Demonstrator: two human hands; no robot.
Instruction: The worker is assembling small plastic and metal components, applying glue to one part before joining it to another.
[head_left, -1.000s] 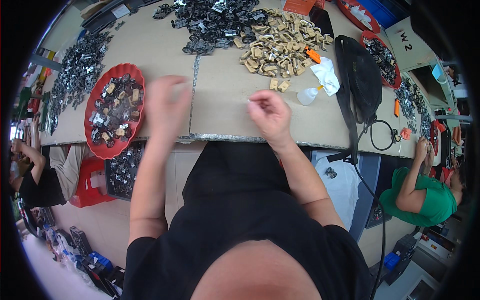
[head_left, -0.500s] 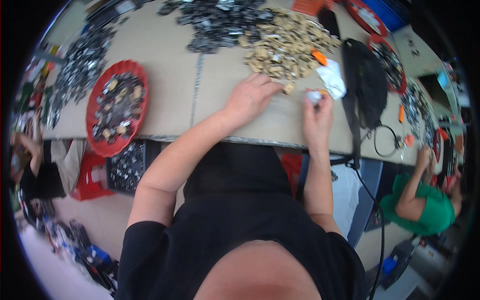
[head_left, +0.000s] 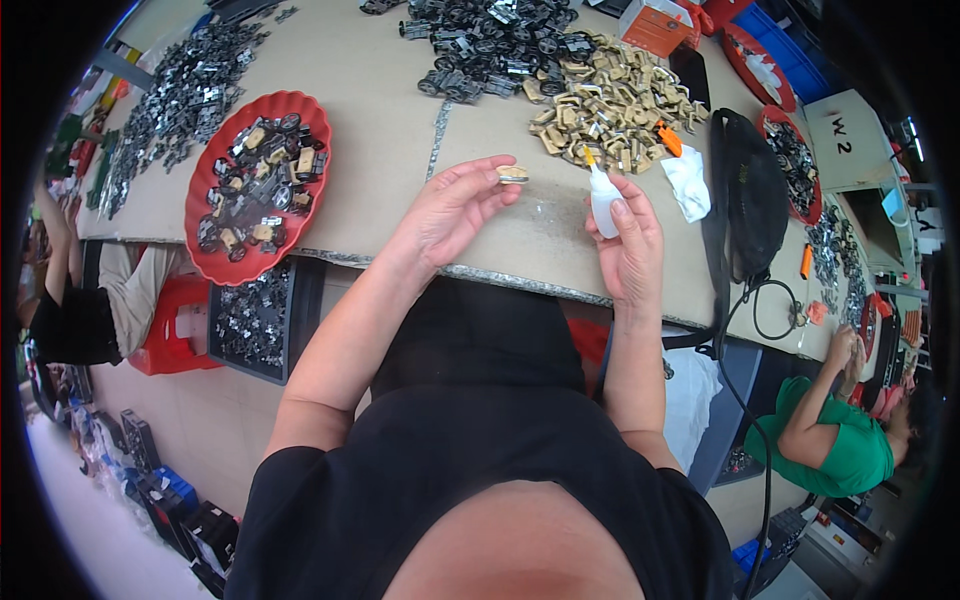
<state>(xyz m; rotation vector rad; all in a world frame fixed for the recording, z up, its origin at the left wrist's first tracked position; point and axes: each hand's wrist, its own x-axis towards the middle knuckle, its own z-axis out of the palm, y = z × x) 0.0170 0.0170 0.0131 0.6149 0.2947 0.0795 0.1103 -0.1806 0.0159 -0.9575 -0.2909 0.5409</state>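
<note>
Between the thumb and fingers of my left hand [head_left: 455, 212] is a small tan plastic part [head_left: 512, 175] with a silvery edge, held above the table. My right hand [head_left: 632, 240] grips a small white squeeze bottle [head_left: 605, 203], its thin yellow nozzle pointing up and away from me. Beyond both hands lies a heap of similar tan parts [head_left: 640, 85], touching a pile of dark wheeled toy chassis [head_left: 490, 45]. To the left, a red scalloped tray [head_left: 322, 130] holds dark chassis, some with tan parts on them.
A black bag [head_left: 752, 195] with a strap and cable lies to the right, beside a white tissue [head_left: 687, 183] and an orange cap-like piece [head_left: 669, 139]. More dark parts [head_left: 190, 85] spread at the far left. Co-workers sit on both sides, one in a green shirt [head_left: 840, 440].
My left hand has picked up a tan part from the heap's near edge and drawn it back. The bottle in my right hand now shows clearly, nozzle up.
</note>
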